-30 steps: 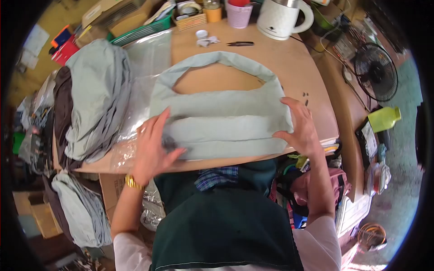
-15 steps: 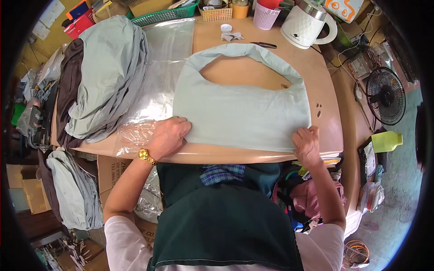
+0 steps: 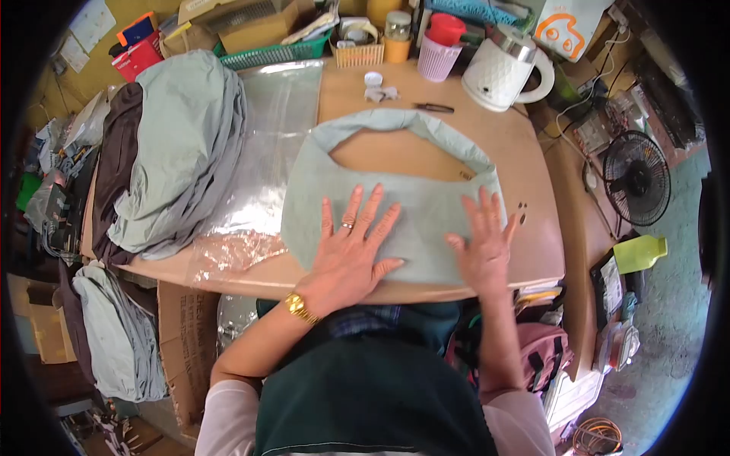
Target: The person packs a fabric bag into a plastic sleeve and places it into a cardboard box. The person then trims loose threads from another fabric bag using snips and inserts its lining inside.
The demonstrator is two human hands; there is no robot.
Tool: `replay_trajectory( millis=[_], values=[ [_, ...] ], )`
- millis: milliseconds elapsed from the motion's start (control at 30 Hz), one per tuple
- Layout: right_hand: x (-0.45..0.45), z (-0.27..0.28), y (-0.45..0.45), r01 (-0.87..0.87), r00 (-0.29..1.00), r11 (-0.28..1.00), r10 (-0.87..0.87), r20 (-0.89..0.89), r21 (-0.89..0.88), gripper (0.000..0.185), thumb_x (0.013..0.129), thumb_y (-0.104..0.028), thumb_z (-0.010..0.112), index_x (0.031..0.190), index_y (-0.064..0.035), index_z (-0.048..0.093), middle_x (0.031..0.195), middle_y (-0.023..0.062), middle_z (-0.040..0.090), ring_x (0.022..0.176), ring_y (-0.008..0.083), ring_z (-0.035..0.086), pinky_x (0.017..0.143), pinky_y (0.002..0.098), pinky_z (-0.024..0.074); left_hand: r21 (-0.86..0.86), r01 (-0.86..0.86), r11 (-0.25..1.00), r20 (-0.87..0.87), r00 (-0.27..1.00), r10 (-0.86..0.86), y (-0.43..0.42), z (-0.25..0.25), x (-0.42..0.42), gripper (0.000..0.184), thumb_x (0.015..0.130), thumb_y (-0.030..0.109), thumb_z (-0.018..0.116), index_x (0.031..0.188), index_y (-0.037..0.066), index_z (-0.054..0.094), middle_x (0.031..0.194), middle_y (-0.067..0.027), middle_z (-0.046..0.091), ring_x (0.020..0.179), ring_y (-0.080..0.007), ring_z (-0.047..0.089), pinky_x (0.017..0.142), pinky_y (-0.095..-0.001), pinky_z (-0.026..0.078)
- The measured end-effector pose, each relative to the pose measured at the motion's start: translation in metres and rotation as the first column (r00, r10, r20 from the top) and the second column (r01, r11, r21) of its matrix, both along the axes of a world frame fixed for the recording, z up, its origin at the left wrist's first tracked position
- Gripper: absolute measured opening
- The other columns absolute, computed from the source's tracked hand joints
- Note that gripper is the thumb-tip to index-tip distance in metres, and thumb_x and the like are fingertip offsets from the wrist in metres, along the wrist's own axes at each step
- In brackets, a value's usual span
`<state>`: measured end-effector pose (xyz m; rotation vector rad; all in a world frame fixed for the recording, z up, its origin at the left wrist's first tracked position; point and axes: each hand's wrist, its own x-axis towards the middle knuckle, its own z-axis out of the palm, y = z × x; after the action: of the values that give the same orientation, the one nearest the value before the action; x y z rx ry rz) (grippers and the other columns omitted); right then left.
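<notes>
A pale grey-green cloth shoulder bag [image 3: 426,205] lies flat on the table near its front edge, its curved strap looping away from me. Spread across the left half of the bag is my left hand [image 3: 356,247], fingers stretched out, with a ring and a gold watch on that arm. Over the right part of the bag, my right hand [image 3: 485,239] has its fingers apart too, slightly blurred. Neither hand grips anything. To the left, clear plastic sheets [image 3: 277,137] lie beside the bag.
A heap of grey-green and dark brown cloth [image 3: 179,152] covers the table's left side. Along the back stand a white kettle [image 3: 498,72], a lilac cup [image 3: 437,62] and a green basket [image 3: 277,55]. Dark tweezers [image 3: 433,108] lie behind the bag. A black fan [image 3: 637,178] is at right.
Both hands have let go of the bag's lower corners and moved inward onto its body, fingers now spread. The camera view has shifted somewhat.
</notes>
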<state>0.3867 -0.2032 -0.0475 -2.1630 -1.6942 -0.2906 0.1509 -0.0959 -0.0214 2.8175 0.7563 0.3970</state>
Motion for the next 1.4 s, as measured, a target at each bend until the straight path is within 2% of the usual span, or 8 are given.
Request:
replay_trajectory(
  millis=[167, 433, 633, 833, 900, 1033, 1100, 1400],
  values=[
    [-0.005, -0.028, 0.016, 0.118, 0.993, 0.987, -0.116, 0.021, -0.111, 0.073, 0.085, -0.055, 0.057, 0.145, -0.0178, 0.039, 0.155, 0.0177, 0.022, 0.143, 0.0413, 0.016, 0.107, 0.0712, 0.0068, 0.033, -0.215, 0.976, -0.048, 0.975, 0.216, 0.046, -0.061, 0.011, 0.079, 0.090, 0.058, 0.048, 0.150, 0.012, 0.027, 0.158, -0.0150, 0.018, 0.144, -0.0405, 0.014, 0.111, -0.0647, 0.005],
    [-0.006, -0.023, -0.004, -0.045, 0.993, 0.947, 0.006, -0.121, -0.317, 0.078, 0.084, -0.058, 0.056, 0.147, -0.0166, 0.035, 0.154, 0.0197, 0.023, 0.142, 0.0440, 0.019, 0.107, 0.0706, 0.0117, -0.084, -0.303, 0.949, -0.230, 0.933, 0.277, 0.011, -0.048, -0.015, 0.086, 0.087, 0.061, 0.050, 0.150, 0.007, 0.026, 0.157, -0.0167, 0.018, 0.143, -0.0455, 0.014, 0.109, -0.0676, 0.006],
    [-0.005, -0.034, -0.007, 0.077, 0.988, 0.973, -0.104, -0.116, -0.217, 0.086, 0.084, -0.060, 0.056, 0.148, -0.0086, 0.031, 0.154, 0.0190, 0.025, 0.142, 0.0405, 0.021, 0.111, 0.0624, 0.0167, -0.070, -0.361, 0.930, -0.155, 0.925, 0.348, 0.008, -0.049, -0.021, 0.093, 0.083, 0.064, 0.053, 0.147, 0.000, 0.029, 0.157, -0.0150, 0.021, 0.143, -0.0431, 0.015, 0.107, -0.0700, 0.008],
    [0.009, 0.011, 0.025, 0.038, 0.985, 0.945, -0.090, -0.147, -0.324, 0.050, 0.083, -0.040, 0.067, 0.119, -0.0049, 0.063, 0.127, 0.0158, 0.059, 0.118, 0.0326, 0.053, 0.104, 0.0501, 0.0325, -0.021, -0.292, 0.956, -0.166, 0.944, 0.285, 0.007, -0.038, 0.007, 0.086, 0.087, 0.060, 0.052, 0.145, 0.001, 0.033, 0.156, -0.0150, 0.022, 0.144, -0.0411, 0.015, 0.108, -0.0698, 0.007],
    [0.005, 0.021, 0.055, 0.024, 0.943, 0.991, -0.067, -0.327, -0.132, 0.032, 0.080, -0.031, 0.071, 0.099, -0.0058, 0.070, 0.108, 0.0100, 0.068, 0.103, 0.0291, 0.061, 0.096, 0.0427, 0.0388, -0.101, -0.055, 0.993, 0.010, 0.998, 0.056, -0.002, -0.022, 0.037, 0.080, 0.089, 0.057, 0.051, 0.147, 0.006, 0.032, 0.157, -0.0176, 0.019, 0.144, -0.0402, 0.016, 0.107, -0.0707, 0.010],
    [0.011, -0.008, 0.100, -0.084, 0.975, 0.989, 0.057, -0.215, -0.118, 0.021, 0.079, -0.025, 0.071, 0.090, -0.0069, 0.070, 0.096, 0.0097, 0.069, 0.093, 0.0293, 0.064, 0.085, 0.0409, 0.0457, -0.103, -0.073, 0.992, -0.089, 0.994, 0.064, -0.008, -0.059, 0.052, 0.075, 0.089, 0.057, 0.049, 0.148, 0.012, 0.033, 0.157, -0.0158, 0.020, 0.144, -0.0386, 0.017, 0.105, -0.0724, 0.011],
    [0.008, -0.024, 0.113, -0.143, 0.880, 0.976, 0.049, -0.473, -0.163, 0.012, 0.079, -0.017, 0.069, 0.081, -0.0054, 0.068, 0.080, 0.0123, 0.068, 0.080, 0.0316, 0.066, 0.074, 0.0410, 0.0497, -0.087, -0.078, 0.993, -0.097, 0.993, 0.069, -0.009, -0.058, 0.051, 0.075, 0.090, 0.057, 0.048, 0.148, 0.013, 0.033, 0.157, -0.0152, 0.021, 0.144, -0.0377, 0.018, 0.104, -0.0736, 0.011],
    [0.011, -0.035, 0.121, -0.063, 0.799, 0.998, 0.041, -0.600, -0.016, 0.004, 0.084, -0.006, 0.061, 0.082, -0.0023, 0.063, 0.073, 0.0158, 0.066, 0.071, 0.0301, 0.066, 0.065, 0.0382, 0.0511, -0.078, -0.074, 0.994, -0.045, 0.996, 0.071, -0.008, -0.054, 0.049, 0.074, 0.089, 0.054, 0.051, 0.147, 0.012, 0.036, 0.156, -0.0156, 0.023, 0.143, -0.0376, 0.021, 0.104, -0.0730, 0.014]
  ],
)
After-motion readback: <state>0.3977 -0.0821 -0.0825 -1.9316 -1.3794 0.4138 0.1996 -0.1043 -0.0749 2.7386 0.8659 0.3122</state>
